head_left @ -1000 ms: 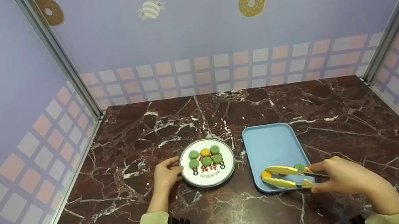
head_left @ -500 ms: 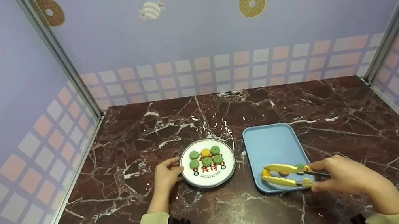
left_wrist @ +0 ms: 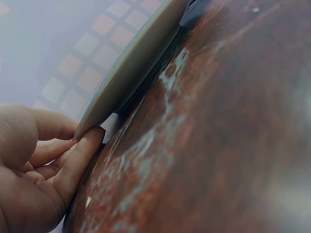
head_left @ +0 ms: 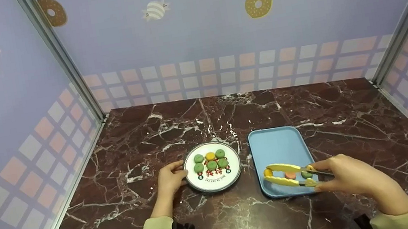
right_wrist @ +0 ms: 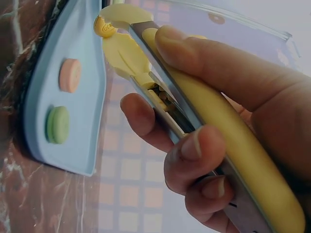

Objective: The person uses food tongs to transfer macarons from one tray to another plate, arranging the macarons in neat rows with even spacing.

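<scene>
My left hand (head_left: 169, 182) pinches the left rim of a round white plate (head_left: 233, 165) with a dark edge and red lettering; in the left wrist view the fingers (left_wrist: 90, 141) meet at that rim. On the plate sit several small green macarons (head_left: 212, 165) and one yellow macaron (head_left: 210, 156). Yellow tongs (head_left: 284, 167) are in the grip of my right hand (head_left: 348, 175). Their tips hold another yellow macaron (right_wrist: 106, 28), raised over the near left part of the blue tray (head_left: 276, 146). An orange macaron (right_wrist: 70, 75) and a green one (right_wrist: 58, 124) lie in the tray.
The plate and tray stand side by side on a dark red marbled tabletop (head_left: 158, 138). Purple patterned walls (head_left: 194, 30) enclose the back and both sides, with metal strips at the corners.
The tongs have lifted slightly with the yellow macaron between their tips, and the orange macaron beneath now shows more. My left hand and the plate have stayed in place.
</scene>
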The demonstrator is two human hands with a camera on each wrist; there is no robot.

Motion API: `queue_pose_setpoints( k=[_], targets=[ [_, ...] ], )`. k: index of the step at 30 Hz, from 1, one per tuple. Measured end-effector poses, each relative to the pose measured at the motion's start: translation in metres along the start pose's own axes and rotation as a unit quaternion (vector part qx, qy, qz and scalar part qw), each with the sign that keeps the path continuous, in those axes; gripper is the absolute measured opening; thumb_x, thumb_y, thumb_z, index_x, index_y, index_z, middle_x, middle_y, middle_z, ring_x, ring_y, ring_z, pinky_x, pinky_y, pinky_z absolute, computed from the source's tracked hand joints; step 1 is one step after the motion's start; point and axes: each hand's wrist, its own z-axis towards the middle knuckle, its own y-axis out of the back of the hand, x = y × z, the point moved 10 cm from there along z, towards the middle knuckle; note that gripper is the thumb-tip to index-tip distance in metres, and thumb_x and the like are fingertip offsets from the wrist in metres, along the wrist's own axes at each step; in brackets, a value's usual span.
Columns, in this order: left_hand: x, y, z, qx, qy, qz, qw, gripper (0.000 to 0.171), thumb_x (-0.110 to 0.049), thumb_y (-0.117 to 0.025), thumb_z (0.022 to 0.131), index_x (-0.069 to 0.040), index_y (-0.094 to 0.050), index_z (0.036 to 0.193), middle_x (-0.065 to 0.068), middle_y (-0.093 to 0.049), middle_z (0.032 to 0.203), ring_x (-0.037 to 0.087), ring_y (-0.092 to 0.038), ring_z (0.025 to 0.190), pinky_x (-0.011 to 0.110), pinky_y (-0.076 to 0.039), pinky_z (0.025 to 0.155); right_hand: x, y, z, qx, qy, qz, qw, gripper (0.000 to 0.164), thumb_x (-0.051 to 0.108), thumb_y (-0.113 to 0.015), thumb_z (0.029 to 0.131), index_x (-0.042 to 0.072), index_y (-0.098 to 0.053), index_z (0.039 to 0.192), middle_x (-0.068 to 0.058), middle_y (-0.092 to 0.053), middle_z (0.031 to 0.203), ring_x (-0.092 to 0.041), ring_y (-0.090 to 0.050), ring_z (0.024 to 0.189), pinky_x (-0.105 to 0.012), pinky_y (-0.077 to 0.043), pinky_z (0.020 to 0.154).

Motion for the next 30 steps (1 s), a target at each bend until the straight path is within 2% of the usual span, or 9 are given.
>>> queue_pose_setpoints(
  k=[7, 9, 14, 16, 18, 21, 23, 28, 30],
  targets=[
    [0.000, 0.000, 0.000, 0.000, -0.001, 0.003, 1.0000, 0.044, 0.005, -0.066, 0.086, 0.013, -0.064, 0.129, 0.032, -0.067, 0.118, 0.019, -0.069, 0.085, 0.031, -0.067, 0.065, 0.016, 0.003, 0.014, 0.009, 0.015, 0.015, 1.000, 0.059, 0.038, -0.078, 0.090, 0.003, -0.066, 0.135, -0.008, -0.079, 0.108, 0.003, -0.060, 0.055, -0.021, -0.052, 0.058],
    [0.000, 0.001, 0.000, -0.001, -0.001, 0.005, 1.0000, 0.044, 0.005, -0.066, 0.087, 0.013, -0.064, 0.129, 0.031, -0.067, 0.118, 0.020, -0.069, 0.087, 0.031, -0.068, 0.065, 0.021, 0.005, 0.020, 0.003, 0.022, 0.001, 1.000, 0.058, 0.038, -0.079, 0.089, 0.004, -0.067, 0.135, -0.007, -0.079, 0.107, 0.003, -0.060, 0.059, -0.022, -0.052, 0.059],
    [0.000, 0.001, 0.001, -0.004, 0.001, 0.009, 0.9999, 0.043, 0.004, -0.066, 0.087, 0.011, -0.064, 0.130, 0.031, -0.067, 0.119, 0.021, -0.070, 0.088, 0.031, -0.068, 0.066, 0.031, 0.007, 0.035, -0.004, 0.029, -0.040, 0.999, 0.058, 0.037, -0.081, 0.087, 0.006, -0.068, 0.134, -0.008, -0.078, 0.113, -0.010, -0.070, 0.081, -0.030, -0.057, 0.065],
    [0.000, 0.000, 0.001, -0.005, 0.002, 0.011, 0.9999, 0.043, 0.004, -0.066, 0.087, 0.011, -0.064, 0.130, 0.031, -0.067, 0.120, 0.022, -0.070, 0.088, 0.031, -0.068, 0.066, 0.035, 0.005, 0.041, -0.002, 0.031, -0.040, 0.999, 0.058, 0.037, -0.081, 0.087, 0.006, -0.069, 0.134, -0.008, -0.078, 0.115, -0.014, -0.071, 0.084, -0.030, -0.058, 0.065],
    [0.000, 0.000, 0.001, -0.005, 0.003, 0.011, 0.9999, 0.043, 0.004, -0.066, 0.087, 0.011, -0.064, 0.130, 0.031, -0.067, 0.120, 0.022, -0.070, 0.088, 0.031, -0.068, 0.066, 0.039, 0.004, 0.047, -0.003, 0.038, -0.038, 0.999, 0.057, 0.038, -0.082, 0.086, 0.008, -0.069, 0.134, -0.007, -0.078, 0.113, -0.011, -0.070, 0.083, -0.028, -0.055, 0.064],
    [0.000, -0.001, 0.000, -0.004, 0.005, 0.009, 0.9999, 0.044, 0.003, -0.066, 0.087, 0.011, -0.064, 0.130, 0.031, -0.066, 0.122, 0.024, -0.070, 0.090, 0.031, -0.068, 0.066, 0.047, 0.002, 0.056, -0.006, 0.053, -0.032, 0.998, 0.053, 0.036, -0.082, 0.086, 0.010, -0.071, 0.131, -0.001, -0.079, 0.104, -0.004, -0.063, 0.074, -0.025, -0.050, 0.060],
    [0.000, -0.001, 0.000, -0.003, 0.009, 0.007, 0.9999, 0.044, 0.003, -0.066, 0.088, 0.011, -0.064, 0.131, 0.031, -0.066, 0.123, 0.025, -0.070, 0.091, 0.030, -0.068, 0.067, 0.053, 0.001, 0.063, -0.003, 0.061, -0.026, 0.998, 0.048, 0.034, -0.082, 0.087, 0.012, -0.072, 0.128, 0.004, -0.078, 0.090, -0.001, -0.060, 0.067, -0.023, -0.049, 0.059],
    [0.002, 0.000, 0.001, -0.002, 0.008, 0.011, 0.9999, 0.044, 0.004, -0.066, 0.087, 0.010, -0.064, 0.131, 0.031, -0.066, 0.123, 0.025, -0.071, 0.093, 0.031, -0.068, 0.067, 0.065, -0.008, 0.079, 0.022, 0.061, 0.003, 0.998, 0.040, 0.033, -0.080, 0.089, 0.018, -0.072, 0.125, 0.013, -0.064, 0.056, 0.001, -0.052, 0.045, -0.021, -0.047, 0.049],
    [0.001, -0.001, 0.001, -0.002, 0.004, 0.011, 0.9999, 0.044, 0.005, -0.065, 0.087, 0.011, -0.064, 0.130, 0.032, -0.067, 0.122, 0.024, -0.071, 0.092, 0.031, -0.068, 0.067, 0.069, -0.012, 0.085, 0.032, 0.059, 0.011, 0.998, 0.041, 0.033, -0.080, 0.089, 0.018, -0.071, 0.126, 0.012, -0.062, 0.056, 0.000, -0.050, 0.041, -0.021, -0.047, 0.046]
  ],
)
